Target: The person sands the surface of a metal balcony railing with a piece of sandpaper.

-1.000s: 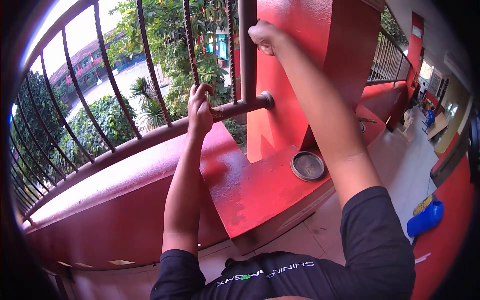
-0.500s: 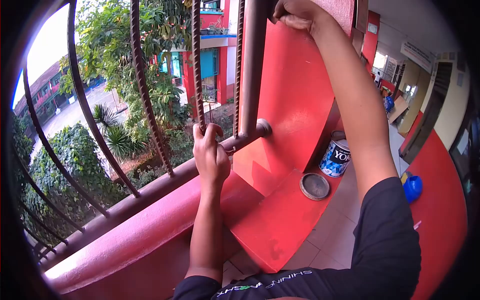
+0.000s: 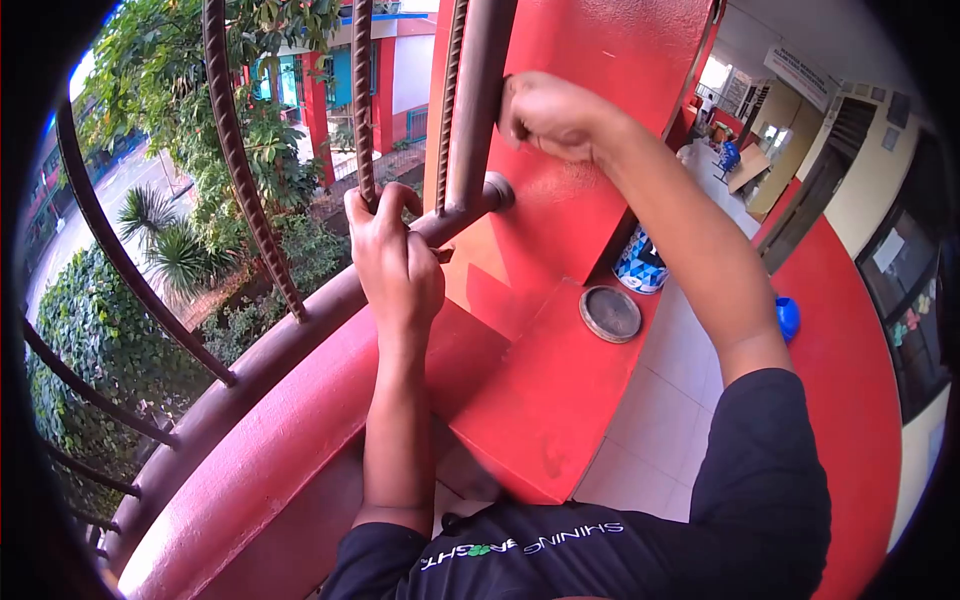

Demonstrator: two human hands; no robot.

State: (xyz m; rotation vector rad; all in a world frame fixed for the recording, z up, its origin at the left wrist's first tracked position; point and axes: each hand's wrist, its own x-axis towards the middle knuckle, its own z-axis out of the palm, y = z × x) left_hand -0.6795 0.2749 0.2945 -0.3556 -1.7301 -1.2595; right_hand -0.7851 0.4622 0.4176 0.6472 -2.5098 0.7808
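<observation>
Both hands (image 3: 398, 265) (image 3: 558, 115) at the railing (image 3: 260, 370), red ledge (image 3: 545, 400) below, corridor (image 3: 665, 410) alongside.

Glossy red ledge (image 3: 540, 400) with a round dark dish (image 3: 611, 314) on its far end

**Glossy red paint and brown metal everywhere**

So the railing looks like painted metal: the ribbed rods (image 3: 363, 100) have a rough, spiral-ridged skin, while the upright post (image 3: 478, 110) and bottom rail (image 3: 270, 358) are smooth pipe with a low brown sheen. The pillar (image 3: 570, 230) is glossy red paint, kinda bumpy where the light hits. Rounded sill (image 3: 280, 430)? Same shiny red. The red surface (image 3: 555, 400) is smooth and semi-gloss with a few scuffs. The round dish (image 3: 610, 314) looks dull and grimy, can't tell if metal or plastic. Floor tiles (image 3: 670, 410) are pale and smooth. T-shirt (image 3: 620, 560) is matt dark cloth with printed lettering.
</observation>
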